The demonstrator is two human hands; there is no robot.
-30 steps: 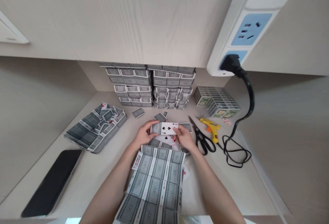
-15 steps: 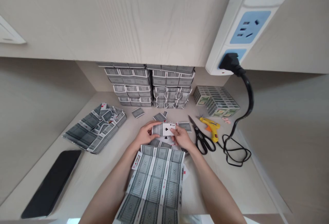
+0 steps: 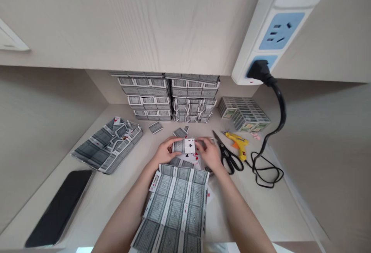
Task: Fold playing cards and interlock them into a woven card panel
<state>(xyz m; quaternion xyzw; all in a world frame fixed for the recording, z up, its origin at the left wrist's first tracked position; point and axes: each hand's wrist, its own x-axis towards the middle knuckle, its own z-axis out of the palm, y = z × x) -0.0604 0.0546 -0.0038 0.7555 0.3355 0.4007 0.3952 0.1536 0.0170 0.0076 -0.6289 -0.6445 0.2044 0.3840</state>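
My left hand (image 3: 165,151) grips the left end of a small piece of playing cards (image 3: 184,146), with a patterned back on its left part and a club face on its right. At the right end of this piece is my right hand (image 3: 209,152), thumb and fingers bent and apart, very near the card's edge. Loose face-up cards (image 3: 194,157) lie beneath. Between my forearms stretches a large panel of joined cards (image 3: 175,208), backs up, with folded edges.
Card-covered blocks (image 3: 150,90) are stacked at the back. A card tray (image 3: 95,150) holding pieces and a black phone (image 3: 59,208) are left. Scissors (image 3: 228,158), a yellow glue gun (image 3: 238,141), its cable and boxed decks (image 3: 246,113) are right.
My right hand has drawn back slightly to the right and its fingers have parted from the card piece. My left hand keeps its grip.
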